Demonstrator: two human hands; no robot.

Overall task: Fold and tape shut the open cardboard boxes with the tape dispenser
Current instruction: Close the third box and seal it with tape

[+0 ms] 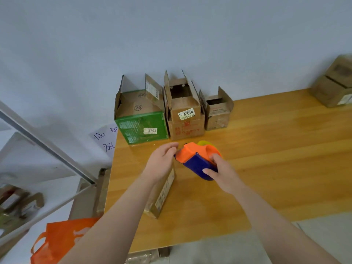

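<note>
My right hand [222, 172] grips the blue handle of an orange and blue tape dispenser [196, 159] with a yellowish tape roll, held above the wooden table [266, 149]. My left hand [162, 161] hovers at the dispenser's orange front end, fingers apart and touching or nearly touching it. Under my left forearm lies a small brown cardboard box [162, 195], mostly hidden. Along the wall stand three open boxes: a green one labelled 3703 [142, 126], a brown one labelled 5334 [185, 119], and a smaller brown one [217, 115]. Their flaps stand up.
More cardboard boxes are stacked at the table's far right corner [335, 86]. An orange bag [62, 242] lies on the floor at the lower left. A white paper note [106, 140] hangs by the table's left edge, and a metal shelf frame [47, 149] runs along the left.
</note>
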